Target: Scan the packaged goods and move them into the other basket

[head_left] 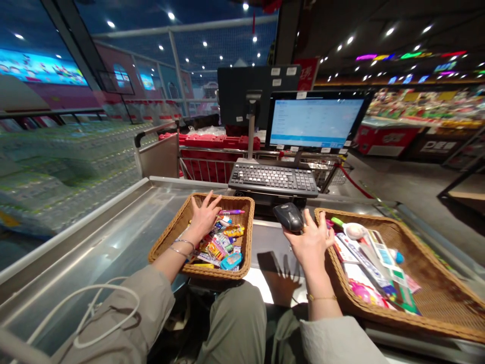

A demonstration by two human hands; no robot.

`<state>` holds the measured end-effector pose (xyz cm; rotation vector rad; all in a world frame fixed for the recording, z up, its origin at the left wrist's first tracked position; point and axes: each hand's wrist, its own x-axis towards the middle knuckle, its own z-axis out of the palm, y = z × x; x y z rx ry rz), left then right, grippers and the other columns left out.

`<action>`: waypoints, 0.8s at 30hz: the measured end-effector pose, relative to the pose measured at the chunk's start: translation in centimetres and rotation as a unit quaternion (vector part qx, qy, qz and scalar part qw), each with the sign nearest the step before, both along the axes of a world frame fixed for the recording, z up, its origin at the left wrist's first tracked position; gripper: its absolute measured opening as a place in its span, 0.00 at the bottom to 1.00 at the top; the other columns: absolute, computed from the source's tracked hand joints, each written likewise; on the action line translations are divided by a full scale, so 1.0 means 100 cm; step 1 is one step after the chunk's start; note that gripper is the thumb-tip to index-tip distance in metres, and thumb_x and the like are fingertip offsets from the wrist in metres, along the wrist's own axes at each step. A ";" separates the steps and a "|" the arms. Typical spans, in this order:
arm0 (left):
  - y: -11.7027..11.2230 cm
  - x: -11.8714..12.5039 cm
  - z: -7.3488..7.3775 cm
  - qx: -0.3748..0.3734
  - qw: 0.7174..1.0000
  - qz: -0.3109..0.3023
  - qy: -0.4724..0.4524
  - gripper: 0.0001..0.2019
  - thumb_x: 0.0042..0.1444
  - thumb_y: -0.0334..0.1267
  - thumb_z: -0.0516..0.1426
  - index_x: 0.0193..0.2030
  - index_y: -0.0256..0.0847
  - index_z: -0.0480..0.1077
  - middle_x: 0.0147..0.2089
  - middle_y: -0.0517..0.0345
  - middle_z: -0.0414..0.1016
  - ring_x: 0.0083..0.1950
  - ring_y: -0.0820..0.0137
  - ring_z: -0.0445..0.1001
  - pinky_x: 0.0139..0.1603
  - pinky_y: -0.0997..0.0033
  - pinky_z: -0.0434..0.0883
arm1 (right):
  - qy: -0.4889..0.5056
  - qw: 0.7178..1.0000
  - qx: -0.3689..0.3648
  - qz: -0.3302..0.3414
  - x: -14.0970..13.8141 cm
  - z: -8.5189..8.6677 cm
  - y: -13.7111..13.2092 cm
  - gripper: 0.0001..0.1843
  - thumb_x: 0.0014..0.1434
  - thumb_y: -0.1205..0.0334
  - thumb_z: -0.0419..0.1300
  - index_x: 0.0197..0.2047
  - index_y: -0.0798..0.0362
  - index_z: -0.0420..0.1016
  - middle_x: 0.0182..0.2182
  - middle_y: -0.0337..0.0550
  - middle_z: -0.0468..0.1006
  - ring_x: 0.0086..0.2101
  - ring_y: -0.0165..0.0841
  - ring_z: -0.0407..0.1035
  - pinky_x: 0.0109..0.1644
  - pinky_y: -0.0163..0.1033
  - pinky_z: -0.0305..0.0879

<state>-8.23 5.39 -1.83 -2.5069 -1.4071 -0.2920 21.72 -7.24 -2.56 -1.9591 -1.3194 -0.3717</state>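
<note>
My left hand (205, 218), fingers spread, is over the left part of a small brown wicker basket (249, 237). That basket holds colourful small packets (217, 245), a purple pen-like item (232, 212) and a blue pack (231, 261). Nothing shows in the hand's grasp. My right hand (311, 240) is also open, between a black barcode scanner (289, 217) and a larger wicker basket (447, 303). Its thumb side overlaps the scanner's lower edge; whether they touch I cannot tell. In the larger basket lie a white scoop-shaped item (354, 231) with a green handle and several flat packages (364, 260).
A black keyboard (273, 177) sits behind the scanner, below a lit monitor (316, 121). The metal counter (129, 222) has a raised rim. A white cable (109, 288) loops at lower left. Stacked bottle packs (76, 162) stand left; a trolley with red crates (212, 144) is behind.
</note>
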 end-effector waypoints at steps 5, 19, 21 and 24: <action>-0.001 0.011 0.015 0.024 0.999 0.001 -0.033 0.13 0.66 0.39 0.54 0.54 0.49 0.75 0.76 0.56 0.53 0.78 0.47 0.37 0.65 0.17 0.24 | -0.006 1.000 -0.002 0.008 -0.003 0.003 -0.001 0.18 0.56 0.47 0.57 0.36 0.50 0.82 0.62 0.47 0.72 0.69 0.53 0.44 0.64 0.67 0.41; -0.009 0.071 0.021 0.158 0.976 -0.042 -0.141 0.11 0.59 0.40 0.63 0.49 0.51 0.77 0.73 0.57 0.60 0.77 0.46 0.45 0.68 0.20 0.28 | -0.023 0.999 0.021 0.023 -0.003 0.005 -0.005 0.16 0.55 0.49 0.57 0.32 0.48 0.82 0.61 0.47 0.72 0.69 0.55 0.43 0.64 0.69 0.39; -0.011 0.078 0.021 0.161 0.975 -0.040 -0.145 0.11 0.59 0.41 0.62 0.49 0.51 0.77 0.73 0.57 0.59 0.77 0.47 0.43 0.68 0.20 0.27 | -0.028 0.999 0.028 0.025 -0.004 0.005 -0.006 0.15 0.55 0.49 0.57 0.30 0.49 0.81 0.61 0.48 0.72 0.69 0.55 0.43 0.64 0.69 0.39; -0.012 0.086 0.022 0.161 0.974 -0.039 -0.152 0.12 0.59 0.42 0.62 0.50 0.51 0.77 0.74 0.58 0.58 0.77 0.46 0.42 0.68 0.20 0.27 | -0.033 0.999 0.032 0.026 -0.004 0.006 -0.007 0.15 0.55 0.49 0.58 0.29 0.49 0.80 0.61 0.49 0.73 0.68 0.56 0.43 0.63 0.70 0.40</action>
